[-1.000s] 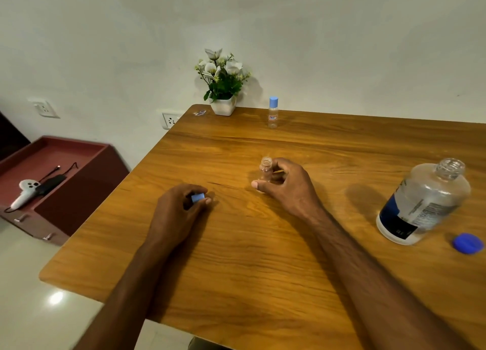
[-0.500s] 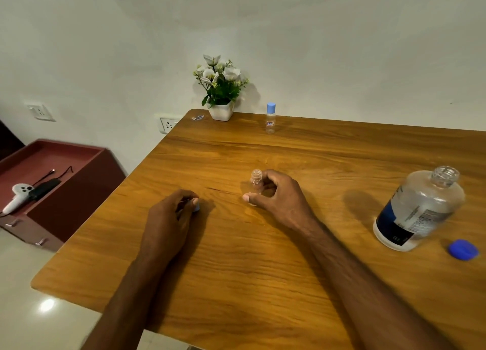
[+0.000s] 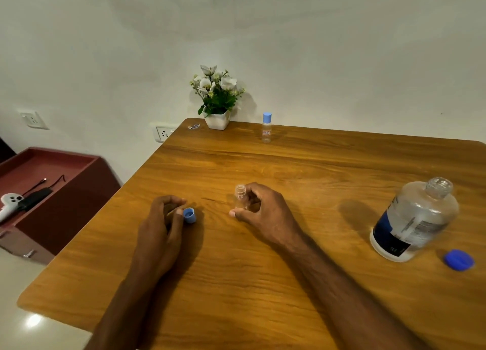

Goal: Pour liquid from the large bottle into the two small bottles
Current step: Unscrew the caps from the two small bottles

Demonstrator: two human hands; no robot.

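Note:
My right hand is wrapped around a small clear bottle that has no cap and stands upright on the wooden table. My left hand is curled, and its thumb and fingertip touch a small blue cap that rests open side up on the table. The large clear bottle with a dark blue label stands uncapped at the right, apart from both hands. Its blue cap lies beside it. A second small bottle with a blue cap on stands at the back.
A white pot of flowers stands at the table's far left corner by the wall. Left of the table, lower down, is a red cabinet with a white controller and cables. The table's left edge runs close to my left arm.
The left hand has lowered the small blue cap onto the table, and the cap now shows fully at its fingertips. The right hand has stayed around the small bottle. The camera has tilted a little.

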